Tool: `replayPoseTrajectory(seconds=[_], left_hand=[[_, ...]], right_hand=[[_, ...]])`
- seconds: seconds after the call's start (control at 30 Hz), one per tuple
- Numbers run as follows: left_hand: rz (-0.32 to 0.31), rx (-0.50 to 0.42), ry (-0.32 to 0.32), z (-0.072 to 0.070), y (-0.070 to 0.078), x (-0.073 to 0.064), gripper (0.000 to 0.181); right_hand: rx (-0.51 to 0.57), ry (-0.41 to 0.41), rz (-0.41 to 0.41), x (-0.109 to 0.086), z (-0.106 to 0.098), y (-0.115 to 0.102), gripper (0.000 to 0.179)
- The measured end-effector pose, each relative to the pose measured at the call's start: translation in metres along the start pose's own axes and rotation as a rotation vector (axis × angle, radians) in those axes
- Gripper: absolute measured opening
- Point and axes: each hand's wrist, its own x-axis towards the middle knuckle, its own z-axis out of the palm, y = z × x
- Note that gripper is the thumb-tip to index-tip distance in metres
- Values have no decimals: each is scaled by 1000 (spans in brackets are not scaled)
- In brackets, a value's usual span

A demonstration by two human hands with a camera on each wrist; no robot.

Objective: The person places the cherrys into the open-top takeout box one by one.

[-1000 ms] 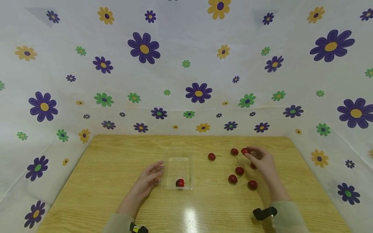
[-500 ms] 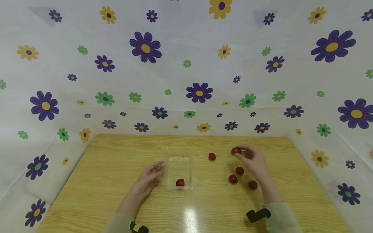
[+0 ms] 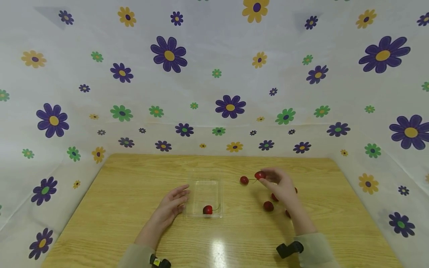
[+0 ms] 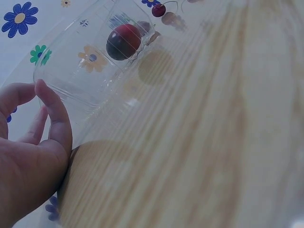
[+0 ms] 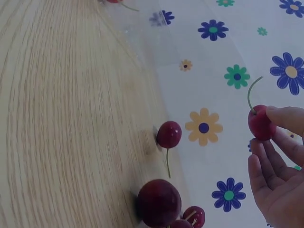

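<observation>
My right hand (image 3: 281, 188) pinches a red cherry (image 3: 259, 175) between thumb and fingertips above the table; its green stem points up in the right wrist view, where the held cherry (image 5: 261, 122) is plain. My left hand (image 3: 170, 204) lies at the left side of a clear plastic box (image 3: 205, 191), fingers relaxed. In the left wrist view its fingertips meet or nearly meet the box edge. Inside the box, at the near end, lies one cherry (image 3: 207, 210) with a stem. Another cherry (image 3: 244, 180) sits on the table just left of the held one.
Several cherries lie right of the box, among them a near cherry (image 3: 268, 206); others are partly hidden by my right hand and forearm. A wooden table (image 3: 134, 186) bears everything. Behind it and at both sides hangs a flowered white cloth (image 3: 201, 85).
My right hand has moved left with the cherry, from the right-hand group toward the lone cherry. My left hand and the box have stayed in place.
</observation>
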Motion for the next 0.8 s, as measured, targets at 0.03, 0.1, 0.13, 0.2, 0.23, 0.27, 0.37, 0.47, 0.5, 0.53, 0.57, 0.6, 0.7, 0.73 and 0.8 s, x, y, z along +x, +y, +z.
replayPoseTrajectory(seconds=[0.03, 0.1, 0.13, 0.2, 0.23, 0.27, 0.37, 0.47, 0.5, 0.53, 0.57, 0.6, 0.7, 0.73, 0.8], left_hand=[[-1, 1, -1, 0, 0, 0, 56], [-1, 3, -1, 0, 0, 0, 57], [-1, 5, -1, 0, 0, 0, 57], [-1, 7, -4, 0, 0, 0, 57], [-1, 9, -5, 0, 0, 0, 58], [-1, 9, -5, 0, 0, 0, 58], [-3, 11, -8, 0, 0, 0, 58], [-5, 15, -8, 0, 0, 0, 58], [-6, 16, -7, 0, 0, 0, 58], [-7, 14, -4, 0, 0, 0, 58], [-7, 12, -1, 0, 0, 0, 57], [-7, 8, 2, 0, 1, 0, 57], [-7, 8, -1, 0, 2, 0, 57], [-7, 6, -1, 0, 2, 0, 57], [-7, 7, -7, 1, 2, 0, 58]], right_hand=[[0, -5, 4, 0, 2, -1, 36], [1, -13, 13, 0, 5, -3, 35], [5, -14, 11, 0, 7, -4, 35], [22, -19, -4, 0, 11, -6, 34], [30, -21, -11, -1, 13, -7, 34], [39, -27, -24, -1, 15, -8, 34], [61, -37, -71, -1, 21, -10, 33], [69, -58, -93, -2, 28, -13, 32], [70, -62, -103, -2, 31, -13, 32], [69, -69, -104, -2, 34, -14, 32], [67, -74, -106, -2, 36, -14, 32], [70, -81, -111, -1, 39, -15, 32], [77, -82, -131, 0, 46, -16, 32], [83, -85, -130, 1, 49, -17, 32], [97, -89, -153, 2, 53, -18, 31]])
